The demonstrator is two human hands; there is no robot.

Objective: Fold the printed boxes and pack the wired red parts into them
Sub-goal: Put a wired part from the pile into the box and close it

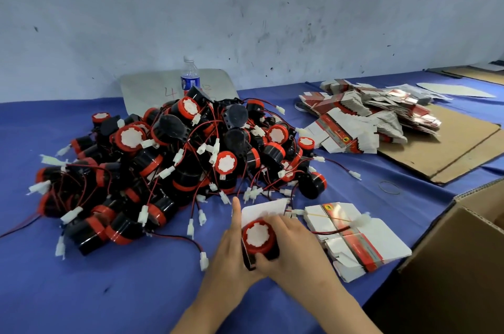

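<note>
Just beside parts heap [177,159]: left hand [231,251] holds printed box [260,209], thumb raised; right hand [297,246] grips red part [257,235] partly in it.

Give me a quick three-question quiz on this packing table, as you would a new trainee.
1. True or false: the water bottle stands behind the pile of wired parts.
2. What do the left hand and right hand hold together? A) a rubber band B) a red part sitting in a printed box C) a bottle cap
3. Fill in: the loose heap of flat boxes lies on brown ____.
Key: 1 true; 2 B; 3 cardboard.
</note>
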